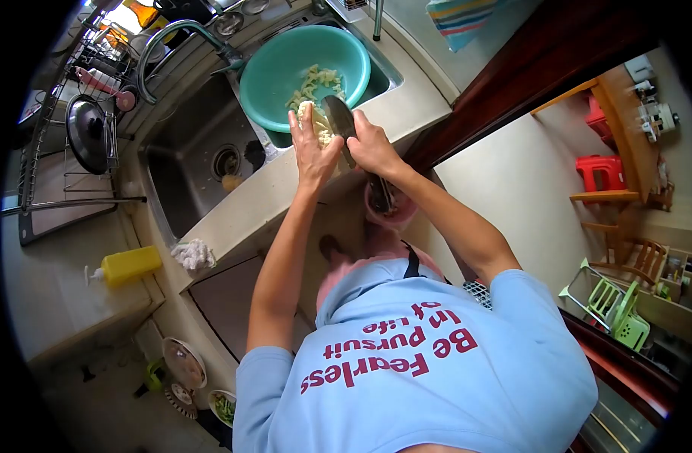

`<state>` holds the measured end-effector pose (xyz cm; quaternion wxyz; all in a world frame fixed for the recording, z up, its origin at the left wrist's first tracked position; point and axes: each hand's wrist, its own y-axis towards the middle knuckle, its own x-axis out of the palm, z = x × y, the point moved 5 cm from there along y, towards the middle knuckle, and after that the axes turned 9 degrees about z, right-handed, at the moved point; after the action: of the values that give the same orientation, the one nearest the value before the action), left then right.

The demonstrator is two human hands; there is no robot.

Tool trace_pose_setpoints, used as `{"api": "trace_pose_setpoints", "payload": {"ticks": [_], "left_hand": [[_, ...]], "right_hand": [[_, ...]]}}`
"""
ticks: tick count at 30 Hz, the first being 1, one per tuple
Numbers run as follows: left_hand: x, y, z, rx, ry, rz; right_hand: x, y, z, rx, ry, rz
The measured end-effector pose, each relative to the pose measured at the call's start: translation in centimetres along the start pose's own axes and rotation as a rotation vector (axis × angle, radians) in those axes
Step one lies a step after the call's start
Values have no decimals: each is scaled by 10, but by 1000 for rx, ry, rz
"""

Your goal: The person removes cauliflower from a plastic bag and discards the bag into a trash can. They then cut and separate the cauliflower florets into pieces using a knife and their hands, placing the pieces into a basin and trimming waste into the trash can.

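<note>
My left hand [315, 158] grips a pale cauliflower head [306, 113] at the near rim of a large teal basin [259, 90]. The fingers stretch along its side and the thumb points toward the blade. In my right hand [373, 143] is a knife [337, 115] with a broad dark blade, its flat side against the cauliflower. The handle is mostly hidden by my fingers. Cut cauliflower pieces [315, 79] lie inside the basin, which sits over the right sink bowl.
A steel sink bowl [187, 166] with a faucet [229, 57] lies left of the basin. A crumpled cloth [195, 255] rests on the counter corner, near a yellow pump bottle [131, 266]. Below my hands stands a pink bin [395, 219]. A dish rack holds a pot lid [87, 134].
</note>
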<state>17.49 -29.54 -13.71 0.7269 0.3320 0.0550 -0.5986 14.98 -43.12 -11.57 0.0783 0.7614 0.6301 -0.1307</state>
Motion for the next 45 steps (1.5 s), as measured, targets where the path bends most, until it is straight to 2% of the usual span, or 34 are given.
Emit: {"api": "trace_pose_setpoints", "payload": {"ticks": [3, 5, 7, 10, 14, 17, 19, 23, 25, 28, 30, 31, 33, 34, 37, 38, 41, 43, 45], "left_hand": [[2, 12, -14, 19, -28, -5], [-4, 18, -19, -29, -31, -7], [-6, 20, -19, -96, 80, -171], [-4, 18, -19, -45, 96, -148], [-2, 19, -22, -20, 116, -144], [0, 19, -23, -95, 98, -197], [-2, 16, -25, -110, 132, -197], [-1, 15, -26, -45, 151, -163], [-6, 12, -27, -86, 38, -188], [-13, 12, -40, -13, -144, -197], [-19, 9, -40, -29, -295, -234], [-24, 9, -40, -27, -287, -227], [-25, 3, -44, -260, -559, -343], [-25, 2, -44, -326, -625, -376], [-30, 5, -26, -388, -703, -439], [-29, 8, -27, -381, -699, -434], [-16, 25, -34, -255, -312, -470], [-17, 51, -25, -25, 109, -306], [-13, 60, -21, -2, 200, -300]], "right_hand": [[-2, -5, -8, 80, -71, -194], [-2, -2, -3, 114, -37, -168], [1, 2, -2, 146, 5, -144], [10, 15, -7, 182, 18, -175], [28, 51, -4, 129, -74, -205], [37, 66, -3, 99, -100, -222], [46, 67, -3, 77, -185, -205], [44, 67, 6, 66, -159, -144], [34, 64, 7, 87, -49, -195], [20, 60, 21, 109, 112, -240], [15, 53, 31, 253, 303, -256], [14, 52, 34, 247, 308, -264], [13, 47, 42, 376, 363, -274], [12, 49, 41, 365, 362, -282], [13, 37, 38, 394, 367, -275], [11, 33, 29, 329, 367, -259], [18, 35, 28, 202, 368, -231], [18, 33, 24, 163, 161, -177], [21, 32, 21, 158, 174, -172]]}}
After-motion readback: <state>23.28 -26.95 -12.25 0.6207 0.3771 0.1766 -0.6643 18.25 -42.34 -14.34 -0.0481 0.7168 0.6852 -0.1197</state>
